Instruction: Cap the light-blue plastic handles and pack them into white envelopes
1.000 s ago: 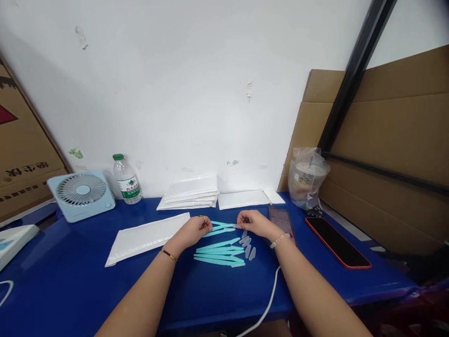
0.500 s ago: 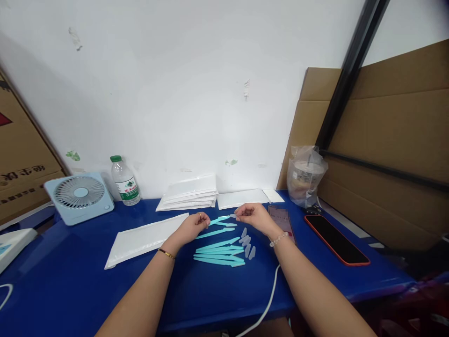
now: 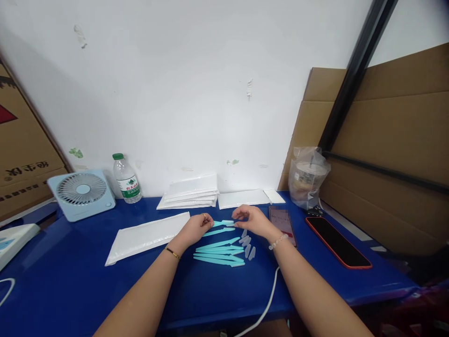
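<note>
My left hand (image 3: 198,228) is closed, thumb and fingertips pinching a teal eyebrow razor (image 3: 218,223) by its handle. A pale translucent piece, apparently a blade cap, shows at the razor's far end. Beside that end is my right hand (image 3: 253,221), its thumb and index finger curved with a gap between them; the thumb tip is at or very near the razor's end. Several more teal eyebrow razors (image 3: 219,257) lie fanned on the blue table below the hands. Several clear blade caps (image 3: 247,241) are scattered to the right of them.
A white padded envelope (image 3: 147,238) lies left of my hands; stacked envelopes (image 3: 191,191) stand by the wall. Around the table are a fan (image 3: 82,194), a water bottle (image 3: 126,180), a bagged drink cup (image 3: 308,178), two phones (image 3: 338,242) (image 3: 281,224) and a white cable (image 3: 268,304).
My right hand's fingers have moved apart from their pinch on a clear cap. A pale piece now shows at the held razor's end. The whole view has shifted slightly.
</note>
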The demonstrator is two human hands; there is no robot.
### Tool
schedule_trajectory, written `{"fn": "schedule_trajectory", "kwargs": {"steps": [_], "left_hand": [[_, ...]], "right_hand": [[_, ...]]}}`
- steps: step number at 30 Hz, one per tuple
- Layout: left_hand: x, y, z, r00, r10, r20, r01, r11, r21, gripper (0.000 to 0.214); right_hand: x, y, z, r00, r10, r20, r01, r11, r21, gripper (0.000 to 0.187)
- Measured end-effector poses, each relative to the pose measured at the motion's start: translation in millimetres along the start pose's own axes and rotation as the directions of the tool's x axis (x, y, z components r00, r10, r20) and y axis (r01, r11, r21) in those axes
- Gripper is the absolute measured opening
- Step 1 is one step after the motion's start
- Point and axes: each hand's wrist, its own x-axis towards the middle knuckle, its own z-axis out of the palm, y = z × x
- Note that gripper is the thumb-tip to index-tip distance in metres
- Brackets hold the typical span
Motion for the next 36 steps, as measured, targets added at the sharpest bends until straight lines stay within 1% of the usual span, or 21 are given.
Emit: {"fn": "schedule_trajectory", "kwargs": {"steps": [2,3,4,5,7,9,10,12,13,15,17,19,22,25,27,32,36], "left_hand": [[0,-1,0.4,0.995,0.026,-0.098,-0.015,0.994,0.108,0.025],[-1,0,0.2,0.990,0.054,-0.130,-0.035,0.990,0.140,0.025],[-2,2,-0.1,0.987,0.085,-0.138,-0.064,0.986,0.156,0.026],[-4,5,-0.2,0.986,0.116,-0.121,-0.096,0.982,0.162,0.028],[-7,11,0.7,0.987,0.162,-0.015,-0.157,0.972,0.174,0.027],[-9,16,3.1,0.981,0.164,0.104,-0.182,0.963,0.198,0.025],[-10,18,4.4,0.979,0.149,0.142,-0.178,0.960,0.218,0.022],[-10,19,6.7,0.979,0.109,0.172,-0.151,0.954,0.259,0.017],[-10,19,7.3,0.982,0.093,0.166,-0.137,0.950,0.279,0.016],[-10,19,7.6,0.989,0.087,0.121,-0.122,0.939,0.322,0.018],[-10,19,7.1,0.991,0.112,0.070,-0.129,0.930,0.344,0.019],[-10,19,6.8,0.990,0.127,0.067,-0.143,0.928,0.343,0.020],[-9,19,7.7,0.987,0.105,0.118,-0.140,0.929,0.343,0.016],[-8,19,8.9,0.989,0.110,0.094,-0.138,0.913,0.385,0.015],[-7,18,9.3,0.989,0.132,0.074,-0.150,0.908,0.392,0.018],[-8,17,8.6,0.983,0.165,0.075,-0.181,0.914,0.363,0.019],[-8,16,8.4,0.980,0.184,0.070,-0.197,0.898,0.394,0.019]], "right_hand": [[-4,4,-12,0.997,0.014,0.074,-0.001,0.983,-0.182,0.015],[-5,6,-18,0.991,0.036,0.129,-0.003,0.969,-0.246,0.013],[-7,8,-22,0.981,0.065,0.185,-0.009,0.958,-0.287,0.012],[-8,10,-25,0.969,0.093,0.229,-0.017,0.950,-0.312,0.013],[-9,12,-27,0.954,0.140,0.266,-0.045,0.941,-0.336,0.013],[-9,12,-26,0.950,0.195,0.243,-0.106,0.936,-0.336,0.011],[-8,11,-25,0.948,0.221,0.229,-0.140,0.936,-0.324,0.009],[-8,9,-24,0.945,0.253,0.208,-0.190,0.941,-0.280,0.008],[-7,8,-23,0.947,0.255,0.194,-0.203,0.946,-0.254,0.008],[-7,5,-23,0.957,0.244,0.158,-0.208,0.954,-0.215,0.009],[-6,3,-24,0.967,0.227,0.117,-0.200,0.958,-0.206,0.010],[-6,2,-24,0.973,0.210,0.098,-0.186,0.959,-0.216,0.011],[-7,0,-23,0.970,0.195,0.143,-0.160,0.962,-0.223,0.013],[-8,-1,-21,0.962,0.187,0.199,-0.140,0.963,-0.231,0.013],[-8,-1,-19,0.963,0.175,0.207,-0.124,0.964,-0.237,0.012],[-7,0,-14,0.969,0.153,0.192,-0.099,0.959,-0.264,0.011],[-7,2,-11,0.960,0.145,0.240,-0.085,0.966,-0.244,0.014]]}}
